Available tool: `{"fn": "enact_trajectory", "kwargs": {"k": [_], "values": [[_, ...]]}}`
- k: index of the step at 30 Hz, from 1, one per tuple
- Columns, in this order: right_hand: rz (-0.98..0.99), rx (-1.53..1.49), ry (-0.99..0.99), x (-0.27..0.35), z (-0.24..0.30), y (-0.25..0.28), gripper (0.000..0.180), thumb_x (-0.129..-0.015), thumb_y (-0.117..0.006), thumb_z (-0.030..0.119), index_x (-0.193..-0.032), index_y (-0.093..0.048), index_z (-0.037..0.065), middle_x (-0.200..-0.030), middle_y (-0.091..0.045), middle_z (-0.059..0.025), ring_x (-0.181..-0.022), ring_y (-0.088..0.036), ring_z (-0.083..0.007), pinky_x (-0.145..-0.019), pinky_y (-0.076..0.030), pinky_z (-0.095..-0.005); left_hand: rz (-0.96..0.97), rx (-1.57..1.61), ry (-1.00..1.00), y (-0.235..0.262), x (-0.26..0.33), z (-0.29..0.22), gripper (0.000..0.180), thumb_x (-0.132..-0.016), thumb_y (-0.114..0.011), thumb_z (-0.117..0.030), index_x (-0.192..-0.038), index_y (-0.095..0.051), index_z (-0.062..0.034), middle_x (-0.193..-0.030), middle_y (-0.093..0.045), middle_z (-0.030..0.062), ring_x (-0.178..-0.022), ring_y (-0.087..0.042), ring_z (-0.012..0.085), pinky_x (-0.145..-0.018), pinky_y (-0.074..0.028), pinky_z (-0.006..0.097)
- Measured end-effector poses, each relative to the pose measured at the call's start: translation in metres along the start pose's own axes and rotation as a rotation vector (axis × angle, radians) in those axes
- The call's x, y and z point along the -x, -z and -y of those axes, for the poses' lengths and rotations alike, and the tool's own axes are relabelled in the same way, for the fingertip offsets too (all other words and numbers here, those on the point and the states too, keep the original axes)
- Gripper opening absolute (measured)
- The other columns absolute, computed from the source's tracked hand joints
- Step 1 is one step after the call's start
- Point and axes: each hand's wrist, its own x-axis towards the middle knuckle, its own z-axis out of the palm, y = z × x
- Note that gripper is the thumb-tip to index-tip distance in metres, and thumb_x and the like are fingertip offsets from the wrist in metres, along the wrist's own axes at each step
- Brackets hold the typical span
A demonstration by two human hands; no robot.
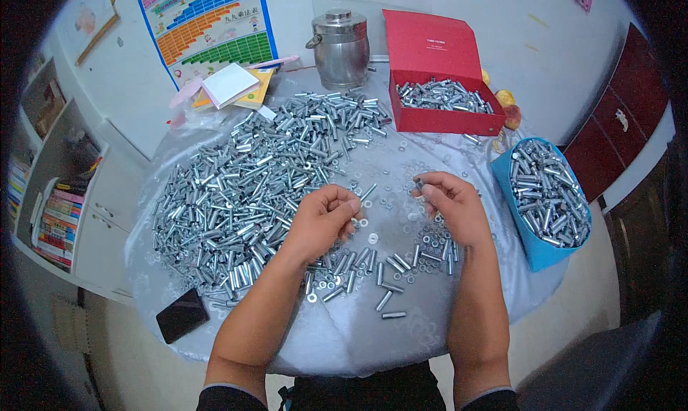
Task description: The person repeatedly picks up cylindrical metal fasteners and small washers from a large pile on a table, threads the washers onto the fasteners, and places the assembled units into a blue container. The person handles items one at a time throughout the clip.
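Observation:
Over the middle of the table, my left hand [324, 217] is closed, thumb and forefinger pinched at the end of a slim silver bolt [368, 192] that points up and right. To its right, my right hand [455, 204] is closed too, fingertips pinching a small dark metal piece [418, 184] whose kind I cannot make out. Loose washers [373, 237] lie on the cloth between the hands. Several metal sleeves [393, 287] are scattered nearer to me. A large heap of silver bolts and sleeves [236, 189] spreads beside my left hand.
A red box [448, 122] with its lid up and a blue fabric bin [507, 189] hold more metal parts. A steel canister [341, 53] stands at the back. A dark flat device [182, 316] lies by the left table edge; papers [231, 85] lie at the back left.

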Motion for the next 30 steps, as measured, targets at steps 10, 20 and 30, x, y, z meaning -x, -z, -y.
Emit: {"fn": "enact_trajectory", "kwargs": {"k": [10,20,30], "values": [[0.200,-0.377,-0.012,0.004,0.005,-0.007,0.028,-0.091,-0.058,0.012,-0.117,-0.061,0.001,-0.096,-0.068,-0.0070,-0.071,-0.056,-0.0085,-0.066,-0.049,-0.0236,0.038,0.094,-0.013,-0.004,0.003,-0.009,0.012,-0.092,-0.060,-0.013,-0.097,-0.061,-0.0016,-0.081,-0.067,0.0051,-0.059,-0.055,0.0066,-0.052,-0.046,0.021],[0.098,-0.310,0.064,0.006,0.003,-0.011,0.029,-0.078,-0.071,0.001,-0.107,-0.065,0.002,-0.094,-0.065,-0.0009,-0.083,-0.058,-0.0070,-0.075,-0.047,-0.0221,0.060,0.098,-0.012,-0.009,0.005,-0.010,0.013,-0.092,-0.061,-0.013,-0.098,-0.061,-0.0014,-0.082,-0.066,0.0041,-0.060,-0.054,0.0064,-0.054,-0.045,0.020],[0.042,-0.167,0.097,0.006,0.010,-0.013,0.024,-0.078,-0.071,0.003,-0.102,-0.067,0.002,-0.088,-0.064,-0.0007,-0.079,-0.058,-0.0073,-0.072,-0.048,-0.0220,0.067,0.064,-0.006,-0.010,0.005,-0.006,0.013,-0.091,-0.062,-0.012,-0.098,-0.062,-0.0015,-0.082,-0.066,0.0036,-0.061,-0.055,0.0058,-0.055,-0.045,0.020]]}}
